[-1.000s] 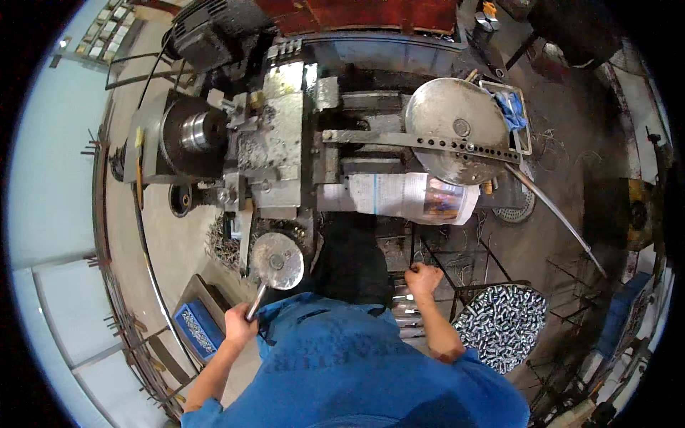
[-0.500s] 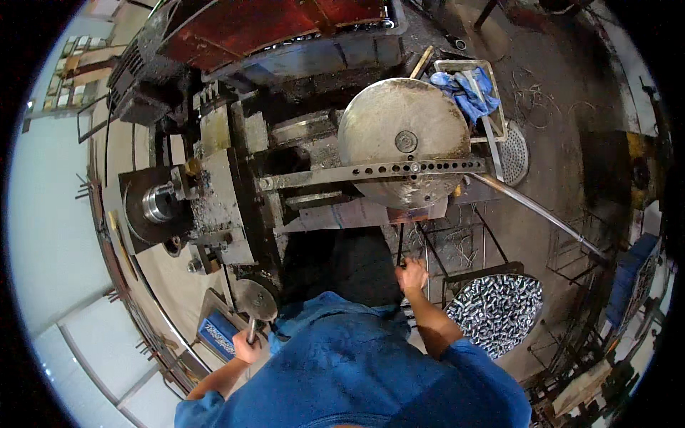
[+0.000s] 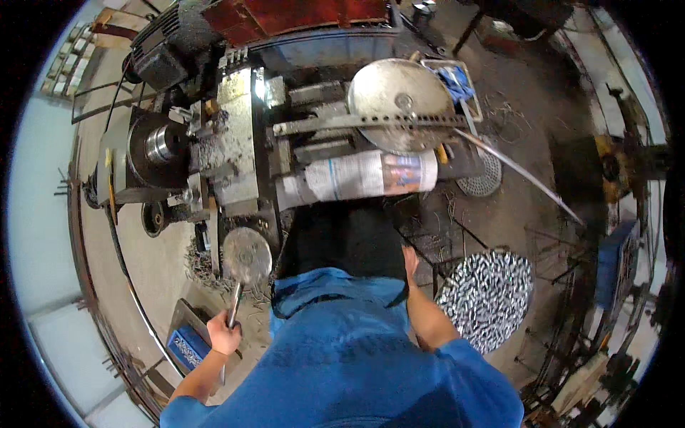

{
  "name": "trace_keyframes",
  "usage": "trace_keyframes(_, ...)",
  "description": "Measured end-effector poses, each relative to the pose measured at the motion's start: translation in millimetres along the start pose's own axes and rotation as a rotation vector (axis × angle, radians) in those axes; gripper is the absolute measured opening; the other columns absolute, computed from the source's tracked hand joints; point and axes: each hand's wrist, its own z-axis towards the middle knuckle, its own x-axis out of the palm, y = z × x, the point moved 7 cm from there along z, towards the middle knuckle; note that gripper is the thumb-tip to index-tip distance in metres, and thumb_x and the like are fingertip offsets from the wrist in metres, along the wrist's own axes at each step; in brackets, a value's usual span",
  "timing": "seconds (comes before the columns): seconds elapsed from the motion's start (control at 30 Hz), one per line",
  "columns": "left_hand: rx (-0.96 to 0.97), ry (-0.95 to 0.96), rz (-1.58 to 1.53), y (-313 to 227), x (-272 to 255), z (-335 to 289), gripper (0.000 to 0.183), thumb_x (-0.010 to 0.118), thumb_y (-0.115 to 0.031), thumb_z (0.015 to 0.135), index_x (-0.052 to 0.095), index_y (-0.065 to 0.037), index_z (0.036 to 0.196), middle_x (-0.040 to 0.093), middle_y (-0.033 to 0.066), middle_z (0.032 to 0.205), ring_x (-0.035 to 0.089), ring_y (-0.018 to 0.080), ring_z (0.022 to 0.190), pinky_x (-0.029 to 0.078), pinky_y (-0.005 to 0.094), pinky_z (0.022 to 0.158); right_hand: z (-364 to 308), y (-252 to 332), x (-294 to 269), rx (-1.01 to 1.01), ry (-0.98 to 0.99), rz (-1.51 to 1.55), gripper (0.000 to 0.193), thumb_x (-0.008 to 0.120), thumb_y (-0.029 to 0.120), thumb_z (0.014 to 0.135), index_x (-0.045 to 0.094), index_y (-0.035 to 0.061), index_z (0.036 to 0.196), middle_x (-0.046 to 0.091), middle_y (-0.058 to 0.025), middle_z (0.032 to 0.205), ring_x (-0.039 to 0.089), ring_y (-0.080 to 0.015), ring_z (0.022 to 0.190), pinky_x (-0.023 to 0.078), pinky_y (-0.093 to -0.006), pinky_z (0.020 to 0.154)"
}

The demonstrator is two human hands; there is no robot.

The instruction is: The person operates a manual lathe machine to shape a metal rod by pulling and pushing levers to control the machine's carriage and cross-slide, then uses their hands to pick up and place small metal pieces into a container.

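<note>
My left hand (image 3: pixel 223 334) is wrapped round the metal handle (image 3: pixel 235 303) that sticks out from a round steel disc (image 3: pixel 247 255) at the near left of a lathe-like machine. Beyond it are the machine's greasy carriage (image 3: pixel 239 160), strewn with metal chips, and a shiny round spindle end (image 3: pixel 165 145). My right hand (image 3: pixel 410 264) hangs low beside my right thigh, left of a round tray (image 3: pixel 439 289) heaped with small shiny metal cylinders (image 3: pixel 489 299). Its fingers are mostly hidden behind my clothing, so what they hold, if anything, does not show.
A large metal disc (image 3: pixel 392 82) lies on the machine bed, crossed by a perforated bar (image 3: pixel 342 123). One long rod (image 3: pixel 528 175) juts out right. Printed paper (image 3: pixel 342 178) covers the near edge. A blue bin (image 3: pixel 189 346) stands lower left; a perforated round plate (image 3: pixel 481 178) lies right.
The view has shifted, showing more of the machine's near side. My left hand, still on the handle, is farther left and away from my body. My right hand has slipped partly out of sight.
</note>
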Motion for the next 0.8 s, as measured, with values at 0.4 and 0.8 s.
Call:
trace_keyframes(0.4,-0.174,0.600,-0.728,21.6,19.5,1.6,0.026,0.061,-0.002,0.076,0.059,0.003,0.101,0.066,0.0052,0.086,0.061,0.0129,0.079,0.049,0.0268,0.073,30.0,37.6,-99.4,-0.443,-0.097,0.201,0.021,0.060,0.022,0.072,0.071,0.0063,0.081,0.068,-0.0149,0.086,0.064,-0.0292,0.077,0.050,-0.0351,0.070)
trace_keyframes(0.8,0.166,0.325,-0.513,-34.2,-84.4,42.8,0.038,0.060,-0.003,0.082,0.053,0.005,0.117,0.063,0.0055,0.094,0.057,0.0130,0.086,0.047,0.0277,0.077,-7.5,-81.2,-335.4,0.162,-0.211,-0.283,0.020,0.062,0.020,0.061,0.066,0.0056,0.075,0.066,-0.0149,0.089,0.063,-0.0330,0.081,0.051,-0.0399,0.075)
